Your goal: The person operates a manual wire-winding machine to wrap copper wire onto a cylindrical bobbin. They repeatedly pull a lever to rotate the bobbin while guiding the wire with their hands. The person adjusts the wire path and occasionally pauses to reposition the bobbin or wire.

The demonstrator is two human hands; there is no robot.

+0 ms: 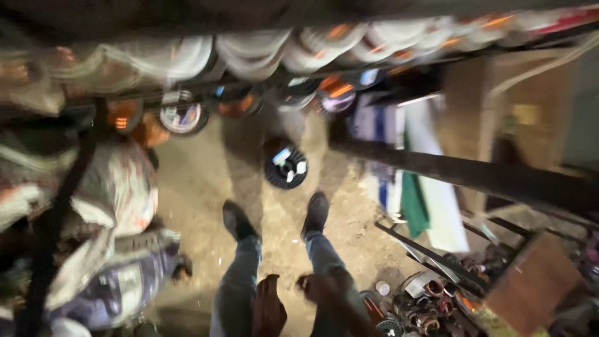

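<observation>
Both hands hang low over the person's jeans-clad legs: the left hand (pixel 268 307) has its fingers loosely curled and holds nothing; the right hand (pixel 318 288) is blurred, its fingers partly closed, and whether it grips anything cannot be told. Nearest ahead of the fingers, beyond the two dark shoes, a black round spool (pixel 286 167) with small white and blue labels lies flat on the dirt floor (pixel 199 181). Farther ahead, more spools (pixel 182 116) with orange and white faces line a rack. Right of the fingers lies a heap of metal scrap (pixel 430 299) beside a brown box (pixel 533 284). Left, bundled sacks (pixel 115 249) are smeared by motion blur.
</observation>
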